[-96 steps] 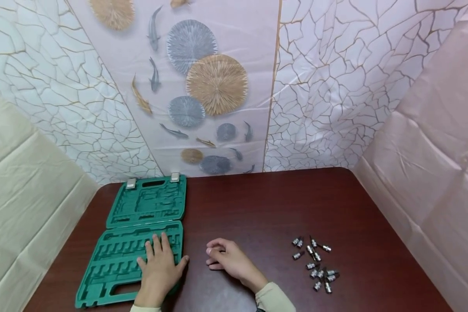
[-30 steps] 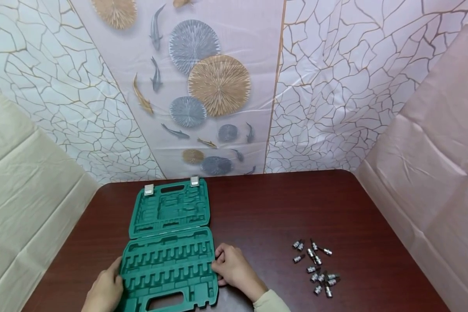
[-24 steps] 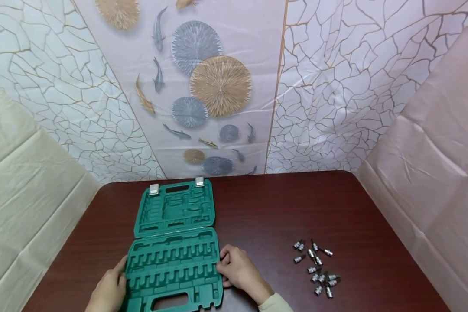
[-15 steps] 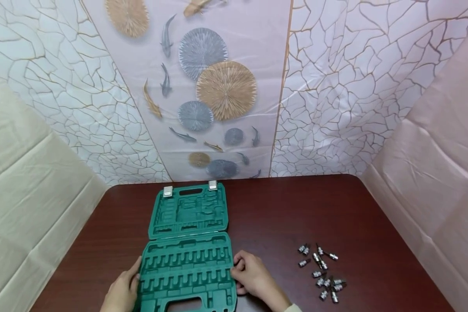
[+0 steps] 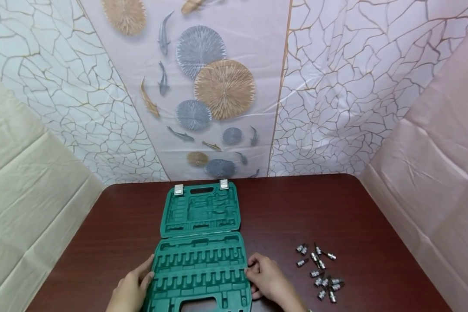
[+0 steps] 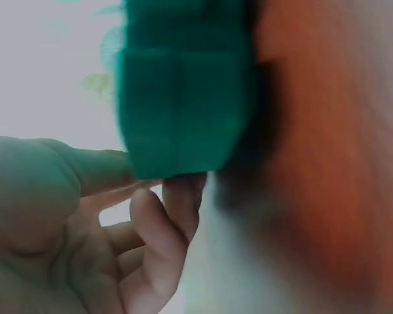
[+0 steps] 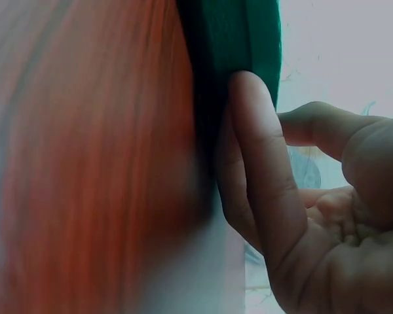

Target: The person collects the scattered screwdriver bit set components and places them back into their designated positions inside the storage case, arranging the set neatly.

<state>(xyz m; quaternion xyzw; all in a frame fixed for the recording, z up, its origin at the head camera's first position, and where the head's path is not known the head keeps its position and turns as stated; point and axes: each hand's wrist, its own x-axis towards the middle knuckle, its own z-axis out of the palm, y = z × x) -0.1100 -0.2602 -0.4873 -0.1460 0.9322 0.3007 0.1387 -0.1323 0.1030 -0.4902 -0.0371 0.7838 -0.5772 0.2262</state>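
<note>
A green plastic tool case lies unfolded on the table, its moulded slots bare and two silver latches at the far end. My left hand grips its left edge. In the left wrist view the thumb and curled fingers meet at the green side wall. Opposite, my right hand holds the right edge; the right wrist view shows a fingertip against the case's side, with the thumb over the other face. Several small silver bit sockets with dark tips lie loose to the right.
The dark red-brown table ends at a patterned cloth backdrop. Pale fabric panels stand along its left and right sides. The bit sockets lie a short way right of my right hand.
From the table's left side, the case has slid right towards the middle. My left hand, earlier flat on the case, now grips its left edge; my right hand has taken the right edge.
</note>
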